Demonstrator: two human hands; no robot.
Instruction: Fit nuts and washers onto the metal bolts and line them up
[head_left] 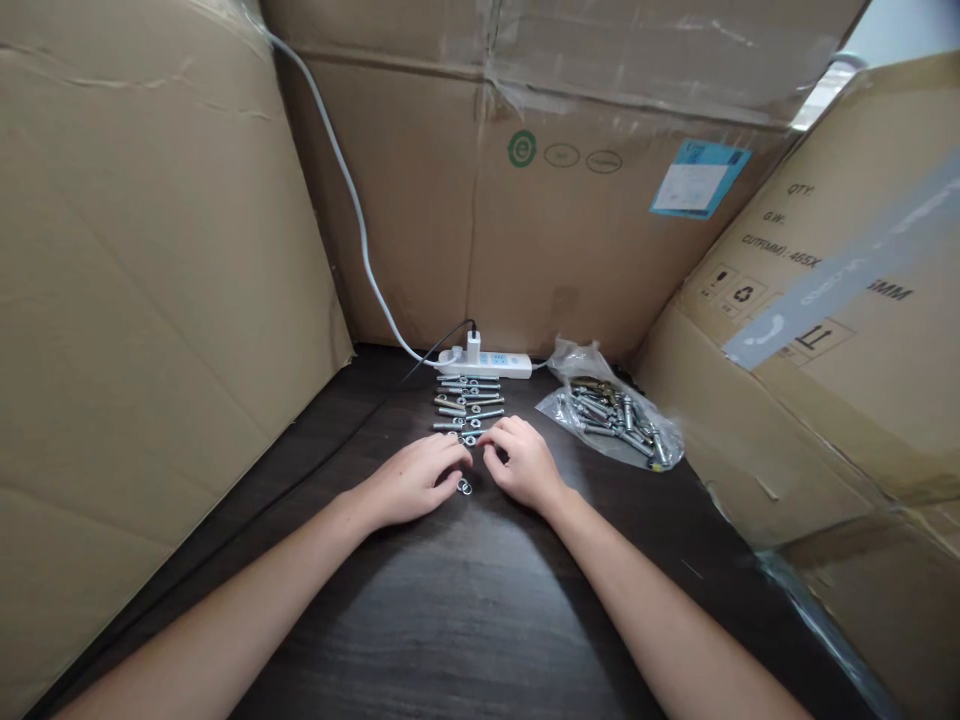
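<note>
On the dark table, several metal bolts with sleeves, nuts and washers [468, 411] lie in short stacked rows. At the near end of these rows, my left hand [420, 478] is palm down with curved fingers, its thumb apart from them. Just below its fingertips are a few loose ring washers [465, 487]. My right hand [521, 462] faces it, fingers bent and thumb apart, with fingertips at the right end of the nearest bolt [474, 433]. A nut [470, 441] lies between the two hands. Whether the right fingertips touch the bolt cannot be made out.
A clear plastic bag [615, 415] of bolts lies to the right. Behind the rows stands a white power strip [506, 365] with a plugged-in charger [473, 347]. A black cable [330, 455] runs along the left. Cardboard boxes [405, 200] enclose the table's back and sides.
</note>
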